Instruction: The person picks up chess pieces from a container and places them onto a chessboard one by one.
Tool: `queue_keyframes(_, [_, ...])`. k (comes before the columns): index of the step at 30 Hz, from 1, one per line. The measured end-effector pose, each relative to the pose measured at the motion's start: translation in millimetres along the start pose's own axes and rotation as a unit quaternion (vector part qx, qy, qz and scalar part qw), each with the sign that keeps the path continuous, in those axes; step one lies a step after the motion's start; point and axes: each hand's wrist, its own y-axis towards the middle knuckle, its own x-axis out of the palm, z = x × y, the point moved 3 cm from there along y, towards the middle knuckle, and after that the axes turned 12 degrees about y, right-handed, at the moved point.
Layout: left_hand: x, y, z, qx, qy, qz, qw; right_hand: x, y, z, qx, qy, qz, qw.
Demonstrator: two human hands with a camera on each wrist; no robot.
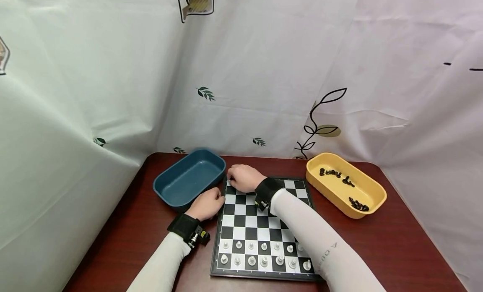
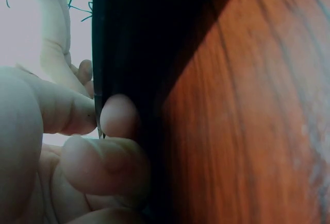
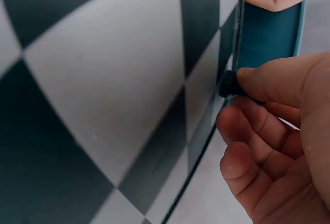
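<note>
At the far left corner of a black-and-white chessboard (image 1: 239,221), my right hand (image 1: 245,178) pinches a dark chess piece (image 3: 230,84) between thumb and fingers. The piece's base meets the corner square in the right wrist view; most of it is hidden by the fingers. My left hand (image 1: 209,204) grips the board's left edge, its thumb and fingers closing on the thin rim in the left wrist view. White chess pieces (image 1: 252,260) stand upright in two rows along the near side of the board, partly covered by my right sleeve.
A blue-green plastic bin (image 1: 185,174) stands just left of the board, beside my left hand. To the right is a yellow bin (image 1: 324,189) with several black chess pieces (image 1: 358,204) lying in it. A patterned white cloth (image 1: 241,74) hangs behind the brown table (image 1: 392,241).
</note>
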Motion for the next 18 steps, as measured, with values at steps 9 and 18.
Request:
queue_keyframes(9, [0.3, -1.4, -0.5, 0.0, 0.0, 0.003, 1.0, 5.6, -3.9, 5.2, 0.013, 0.004, 0.0, 1.0])
queue_keyframes(18, [0.1, 0.8, -1.5, -0.011, 0.007, -0.001, 0.9999, -16.2, -31.1, 10.9, 0.029, 0.028, 0.034, 0.999])
